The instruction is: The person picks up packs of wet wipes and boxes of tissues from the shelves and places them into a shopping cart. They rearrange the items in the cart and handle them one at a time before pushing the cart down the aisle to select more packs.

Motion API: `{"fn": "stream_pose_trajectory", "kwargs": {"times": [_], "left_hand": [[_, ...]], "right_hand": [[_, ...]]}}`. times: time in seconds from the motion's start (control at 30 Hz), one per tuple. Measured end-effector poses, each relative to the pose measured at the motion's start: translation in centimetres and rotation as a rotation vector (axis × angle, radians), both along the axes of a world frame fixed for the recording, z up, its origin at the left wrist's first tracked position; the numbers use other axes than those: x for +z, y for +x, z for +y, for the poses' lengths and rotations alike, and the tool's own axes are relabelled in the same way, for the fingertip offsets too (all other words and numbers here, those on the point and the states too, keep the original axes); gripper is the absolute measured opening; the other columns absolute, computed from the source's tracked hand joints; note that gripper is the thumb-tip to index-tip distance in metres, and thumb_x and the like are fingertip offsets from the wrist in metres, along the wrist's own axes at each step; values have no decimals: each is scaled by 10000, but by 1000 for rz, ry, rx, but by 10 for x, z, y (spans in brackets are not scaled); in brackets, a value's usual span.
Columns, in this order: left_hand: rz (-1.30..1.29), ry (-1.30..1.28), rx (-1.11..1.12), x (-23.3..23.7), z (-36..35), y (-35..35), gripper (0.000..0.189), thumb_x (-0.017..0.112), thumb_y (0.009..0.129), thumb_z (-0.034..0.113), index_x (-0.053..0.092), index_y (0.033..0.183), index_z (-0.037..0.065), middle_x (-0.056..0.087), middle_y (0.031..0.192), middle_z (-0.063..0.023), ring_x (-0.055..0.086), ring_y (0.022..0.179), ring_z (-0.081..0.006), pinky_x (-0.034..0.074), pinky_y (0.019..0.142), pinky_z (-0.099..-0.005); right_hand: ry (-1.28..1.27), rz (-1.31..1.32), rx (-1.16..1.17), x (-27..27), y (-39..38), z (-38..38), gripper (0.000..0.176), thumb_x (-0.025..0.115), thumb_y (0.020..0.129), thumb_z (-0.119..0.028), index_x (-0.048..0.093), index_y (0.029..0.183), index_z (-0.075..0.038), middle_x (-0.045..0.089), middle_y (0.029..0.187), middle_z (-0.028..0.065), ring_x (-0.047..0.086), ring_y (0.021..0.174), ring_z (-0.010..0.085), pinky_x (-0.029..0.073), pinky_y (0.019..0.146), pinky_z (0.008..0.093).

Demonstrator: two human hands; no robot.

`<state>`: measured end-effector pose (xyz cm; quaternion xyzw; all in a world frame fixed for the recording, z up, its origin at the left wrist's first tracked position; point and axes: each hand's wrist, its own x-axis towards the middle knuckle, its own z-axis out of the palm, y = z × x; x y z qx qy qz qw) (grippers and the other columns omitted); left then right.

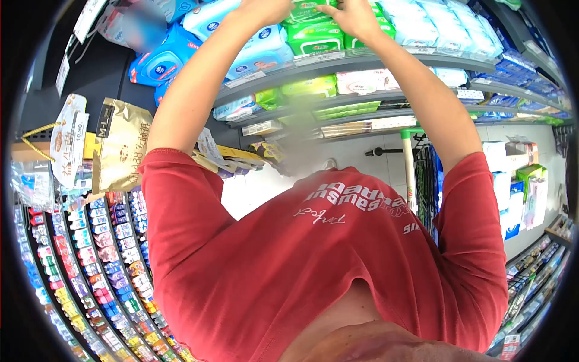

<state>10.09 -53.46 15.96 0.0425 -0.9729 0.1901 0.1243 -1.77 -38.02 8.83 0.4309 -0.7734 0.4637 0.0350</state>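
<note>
Both arms reach forward over a shelf of soft wipes packs. At the top edge my right hand (pixel 357 17) has its thumb and a finger on a green wipes pack (pixel 309 12) and appears to grip it. My left hand (pixel 265 8) is against the other side of that pack; its fingers are cut off by the frame, so its grip cannot be made out. Another green wipes pack (pixel 315 40) lies just below, at the shelf's front. Blue wipes packs (pixel 260 54) lie beside it on the left, and white and light-blue packs (pixel 416 27) on the right.
Price labels line the shelf edge (pixel 362 55); lower shelves hold more packs. A gold bag (pixel 122 145) and hanging tags jut out at left. A green-and-white upright post (pixel 408 169) stands near my right arm. Densely stocked racks (pixel 90 265) fill the lower left.
</note>
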Motion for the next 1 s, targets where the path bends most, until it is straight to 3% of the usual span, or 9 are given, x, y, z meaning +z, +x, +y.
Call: {"fn": "stream_pose_trajectory", "kwargs": {"times": [0.2,0.23,0.3,0.4,0.6,0.73,0.77,0.87,1.0], "left_hand": [[55,-17,16,3,18,8,289,686,749,178,578,922,-26,651,902,-239,615,900,-371,465,846,-439],[55,16,28,6,38,15,341,707,737,179,570,970,-29,641,984,-247,602,968,-374,452,886,-441],[273,-56,-268,-4,65,22,379,743,789,218,643,1100,24,683,1026,-138,645,968,-265,482,876,-366],[368,373,-480,-23,123,27,231,727,811,160,695,1010,48,696,991,-130,650,956,-294,482,880,-376],[2,967,-627,-105,208,5,98,693,816,48,704,908,17,699,875,-130,680,790,-248,525,737,-319],[-484,1260,-503,-164,271,-10,127,679,838,110,703,908,6,691,757,-96,635,662,-120,484,608,-276],[-604,1303,-560,-173,291,-12,122,657,874,101,693,927,-3,624,677,-5,535,607,-42,417,552,-218],[-741,1096,-823,-184,359,-18,157,680,828,126,693,938,15,654,729,-77,594,629,-144,453,575,-267],[-592,1026,-1190,-180,448,-13,380,737,782,228,640,1086,22,636,1064,-148,618,952,-286,491,811,-367]], "right_hand": [[-71,103,26,-1,4,16,410,685,806,-228,568,1072,61,627,909,308,621,869,441,504,763,481],[3,46,-20,-2,10,24,416,683,773,-121,546,1125,53,653,957,241,650,897,359,520,768,419],[-180,260,38,-23,12,51,462,715,783,-242,589,1118,51,636,1091,240,640,998,350,505,879,411],[-157,206,64,-38,37,123,324,674,822,-247,644,1038,-8,652,1039,196,615,988,368,489,874,420],[-17,-133,-149,-81,79,280,220,657,847,-187,670,973,-7,680,916,159,659,855,309,519,784,374],[-12,-269,-565,-94,113,380,202,649,864,-156,681,987,1,700,938,123,674,876,215,519,800,332],[-27,-235,-666,-96,123,403,197,651,866,-157,685,990,-7,703,941,114,673,879,204,517,799,324],[-9,-315,-976,-89,152,463,210,685,856,-178,687,989,-16,704,959,99,671,885,195,517,796,308],[172,-155,-1131,-92,194,517,260,717,828,-213,673,1006,-28,692,979,100,653,924,245,507,826,351]]}}
